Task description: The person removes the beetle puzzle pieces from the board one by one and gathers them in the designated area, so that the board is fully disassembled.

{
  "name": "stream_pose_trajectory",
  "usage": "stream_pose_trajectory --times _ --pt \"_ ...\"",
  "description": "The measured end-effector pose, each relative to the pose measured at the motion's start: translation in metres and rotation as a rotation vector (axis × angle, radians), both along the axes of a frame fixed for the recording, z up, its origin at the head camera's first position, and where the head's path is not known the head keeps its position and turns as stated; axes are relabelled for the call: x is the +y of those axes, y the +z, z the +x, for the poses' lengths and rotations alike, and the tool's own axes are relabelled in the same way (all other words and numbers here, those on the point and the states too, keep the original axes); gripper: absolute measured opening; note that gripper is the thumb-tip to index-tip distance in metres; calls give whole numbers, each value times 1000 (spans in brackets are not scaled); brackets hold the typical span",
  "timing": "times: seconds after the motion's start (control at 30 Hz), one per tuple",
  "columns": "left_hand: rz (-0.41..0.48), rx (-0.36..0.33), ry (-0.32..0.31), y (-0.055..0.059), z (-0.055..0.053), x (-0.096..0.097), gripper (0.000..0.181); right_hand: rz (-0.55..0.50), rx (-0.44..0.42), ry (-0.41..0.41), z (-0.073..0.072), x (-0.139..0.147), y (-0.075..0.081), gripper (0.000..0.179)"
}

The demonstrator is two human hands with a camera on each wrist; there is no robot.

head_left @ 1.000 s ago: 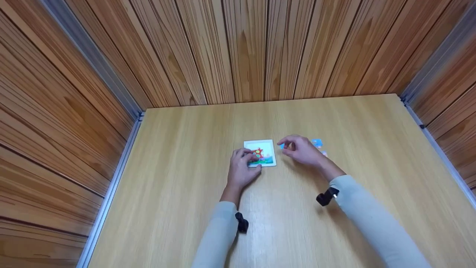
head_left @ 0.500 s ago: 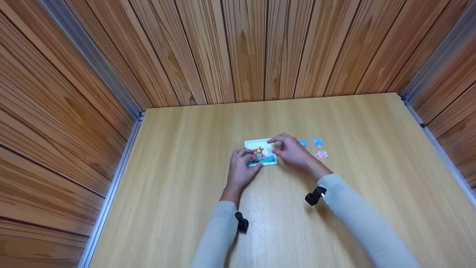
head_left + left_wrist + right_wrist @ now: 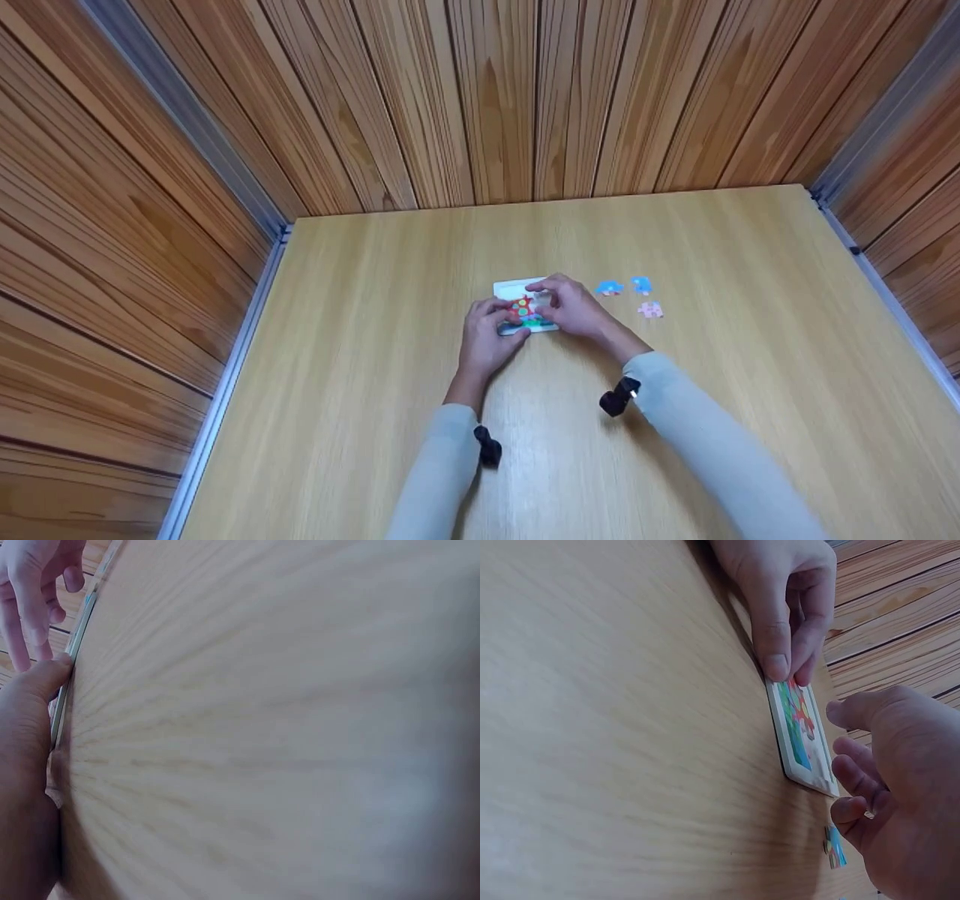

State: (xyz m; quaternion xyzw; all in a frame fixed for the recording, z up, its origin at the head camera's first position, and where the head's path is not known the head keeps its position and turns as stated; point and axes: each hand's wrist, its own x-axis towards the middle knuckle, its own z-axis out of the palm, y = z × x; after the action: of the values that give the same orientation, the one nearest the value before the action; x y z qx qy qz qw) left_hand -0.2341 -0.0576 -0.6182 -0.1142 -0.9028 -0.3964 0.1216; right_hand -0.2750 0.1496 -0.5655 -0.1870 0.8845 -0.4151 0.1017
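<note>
A small jigsaw puzzle in a white tray [image 3: 510,288] lies on the table, its picture showing red, green and blue. My left hand [image 3: 491,339] grips the tray's near left corner, thumb at the near edge and fingers over the picture. My right hand [image 3: 576,306] is over the tray's right side with thumb and fingers bent. In the right wrist view, a tiny pale edge shows between the curled fingers [image 3: 847,811]; it looks like part of a puzzle piece [image 3: 869,814], mostly hidden. The tray [image 3: 784,742] has picture pieces towards its near side and a pale area beyond.
To the right of the tray lie two blue puzzle pieces [image 3: 609,288] and a pink puzzle piece [image 3: 651,310]. Wood-panelled walls [image 3: 495,105] stand behind and beside the table [image 3: 360,315]. Dark wrist cameras [image 3: 619,397] sit at both sleeves.
My right hand has moved left from beside the loose pieces to over the tray, uncovering the pieces on the right. A blue piece showed at its fingertips earlier. My left hand has stayed put.
</note>
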Motion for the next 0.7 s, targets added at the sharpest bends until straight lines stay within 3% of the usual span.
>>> stream_pose_trajectory --times 0.2,0.37,0.47,0.7 --pt "9 42 -9 -2 1 0 23 -5 19 17 0 -11 -7 47" --pt "20 74 -24 -4 1 1 22 19 -32 -2 1 -14 -10 52" --pt "33 73 -26 -5 1 0 22 26 -56 -13 0 -16 -9 54" --pt "39 77 -21 -4 0 0 21 31 -24 0 -1 -17 -8 53"
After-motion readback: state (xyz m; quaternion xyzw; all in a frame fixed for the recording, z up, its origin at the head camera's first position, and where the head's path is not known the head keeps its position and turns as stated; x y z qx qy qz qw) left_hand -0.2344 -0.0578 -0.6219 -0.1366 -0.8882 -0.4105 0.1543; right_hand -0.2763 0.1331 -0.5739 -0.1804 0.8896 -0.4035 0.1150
